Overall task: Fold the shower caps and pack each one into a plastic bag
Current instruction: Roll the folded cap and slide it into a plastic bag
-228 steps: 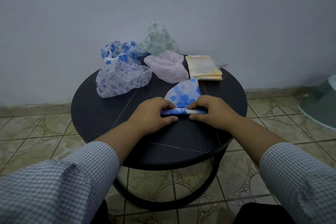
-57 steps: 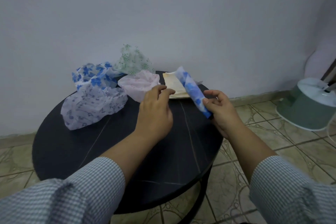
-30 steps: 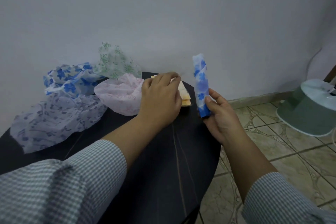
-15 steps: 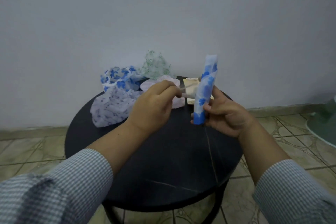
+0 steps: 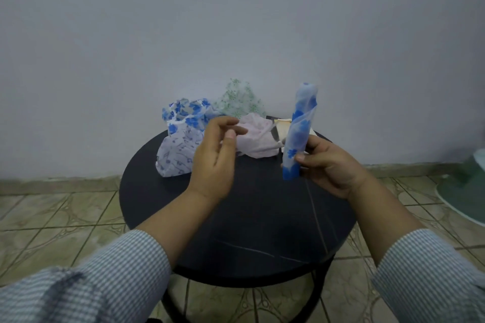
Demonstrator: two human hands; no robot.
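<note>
a: head view, here we go. the right hand (image 5: 331, 165) has the rolled shower cap (image 5: 300, 131) standing nearly upright above the tabletop (image 5: 262, 217), thumb across the front, fingers (image 5: 319, 143) wrapped behind the lower third of the roll.

b: and the left hand (image 5: 214, 158)?

a: raised in front of the pile, fingers loosely spread, thumb tip close to the forefinger. there may be a clear plastic bag (image 5: 274, 135) stretched between the two hands, but it's a faint, blurred sheen; i can't tell whether the left hand actually pinches it.

b: how does that roll handle, you reckon?

a: feather-light, thin printed film, soft and a bit slick. i'd judge it wants to spring open, so the hold belongs low and snug round the roll, just where it is, leaving the top end free to lead into a bag mouth.

b: squeeze too hard?

a: it'll crush, not break. the real risk is it unrolling or sliding through the grip.

b: what else is on show?

a: at the back of the tabletop, four loose caps bunched together: a blue flowered cap (image 5: 187, 113), a pale lilac cap (image 5: 175, 155), a green speckled cap (image 5: 237, 98) and a pink cap (image 5: 256, 139), none folded. behind the roll, a yellowish stack of bags (image 5: 282, 127), mostly hidden.
</note>
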